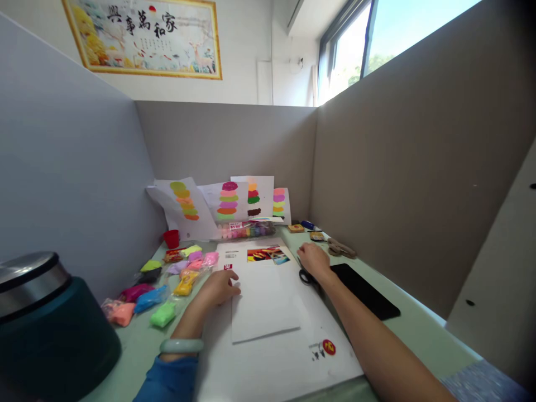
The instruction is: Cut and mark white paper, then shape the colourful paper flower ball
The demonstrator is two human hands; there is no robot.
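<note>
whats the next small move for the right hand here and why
Probably take the scissors: the right hand is right by their black handle, while the left hand is at the left edge of the white paper. Whether the right hand holds anything is hard to tell.

White paper (266, 304), black-handled scissors (310, 280), blue sleeve (170, 381), 4 multicolour-banded sheets (228, 202)

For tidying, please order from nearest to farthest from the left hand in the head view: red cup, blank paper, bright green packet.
1. Blank paper, mostly right of the left hand.
2. Bright green packet, left.
3. Red cup, farther back, left.
</note>
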